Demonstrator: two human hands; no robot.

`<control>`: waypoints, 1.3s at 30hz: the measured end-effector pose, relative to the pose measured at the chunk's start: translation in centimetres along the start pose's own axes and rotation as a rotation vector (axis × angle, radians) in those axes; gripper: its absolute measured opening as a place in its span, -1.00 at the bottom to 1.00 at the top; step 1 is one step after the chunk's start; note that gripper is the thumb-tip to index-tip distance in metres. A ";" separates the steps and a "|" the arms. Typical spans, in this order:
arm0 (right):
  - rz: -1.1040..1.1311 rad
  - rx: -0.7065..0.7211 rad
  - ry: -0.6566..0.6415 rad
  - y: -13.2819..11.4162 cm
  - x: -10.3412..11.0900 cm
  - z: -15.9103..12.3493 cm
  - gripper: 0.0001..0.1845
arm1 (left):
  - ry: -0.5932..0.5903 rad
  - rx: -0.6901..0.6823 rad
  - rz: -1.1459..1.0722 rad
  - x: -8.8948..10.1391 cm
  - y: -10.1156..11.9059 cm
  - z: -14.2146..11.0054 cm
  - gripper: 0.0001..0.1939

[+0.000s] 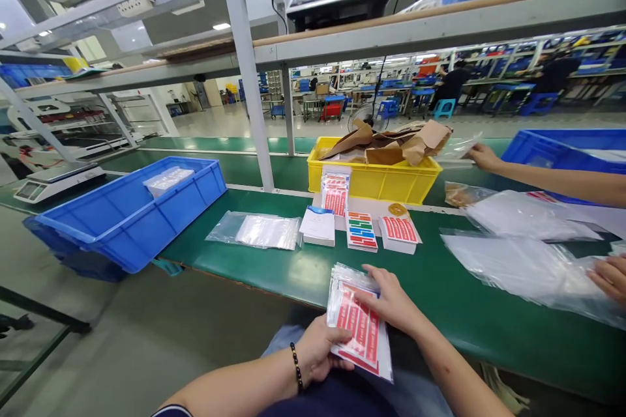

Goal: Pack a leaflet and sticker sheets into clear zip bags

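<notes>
Above my lap, close to the table's front edge, I hold a stack of clear plastic bags [359, 332] with red-and-white printed cards showing through. My left hand [317, 348] grips its lower left side, thumb on top and fingers underneath. At the upper right edge, my right hand [394, 300] is closed on the bags near their opening. Beyond them on the green table stand a white card stack [317, 227], a multicoloured card stack [362, 231] and a red-and-white card stack [400, 233]. More red-printed cards [335, 194] lean against the yellow bin.
Flat clear bags [259, 230] lie left of the cards. A blue bin [141, 215] stands at left, a yellow bin [374, 179] with brown paper behind. At right, another person's hands [484, 158] handle clear bags [513, 267]. A shelf post [249, 78] rises from the table.
</notes>
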State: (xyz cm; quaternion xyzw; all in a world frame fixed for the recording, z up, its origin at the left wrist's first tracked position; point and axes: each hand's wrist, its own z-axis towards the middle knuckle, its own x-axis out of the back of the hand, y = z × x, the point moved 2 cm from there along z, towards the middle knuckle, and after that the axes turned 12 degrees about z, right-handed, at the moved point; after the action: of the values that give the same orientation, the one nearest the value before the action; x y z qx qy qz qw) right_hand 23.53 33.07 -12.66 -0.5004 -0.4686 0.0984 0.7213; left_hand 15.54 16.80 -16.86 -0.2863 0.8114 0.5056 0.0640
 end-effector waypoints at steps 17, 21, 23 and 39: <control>0.763 0.190 0.306 -0.7 -1.8 1.4 -0.50 | 0.335 -0.900 0.567 0.4 11.6 3.3 -0.64; 0.723 0.230 0.386 -3.0 -2.7 1.2 -0.28 | 0.343 -0.861 0.534 0.0 11.9 3.1 -0.45; 0.703 0.239 0.374 -4.3 -2.3 1.3 -0.26 | 0.315 -0.841 0.499 0.1 12.4 3.3 -0.48; 0.187 0.150 0.352 -0.3 -1.3 4.2 -0.75 | 0.192 -0.922 0.474 -0.8 15.4 3.2 -0.80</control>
State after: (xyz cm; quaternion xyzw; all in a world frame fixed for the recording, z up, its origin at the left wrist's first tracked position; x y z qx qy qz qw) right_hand 19.46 34.78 -12.87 -0.4962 -0.2782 0.1106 0.8149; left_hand 7.50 24.86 -6.02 -0.1387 0.5495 0.7820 -0.2593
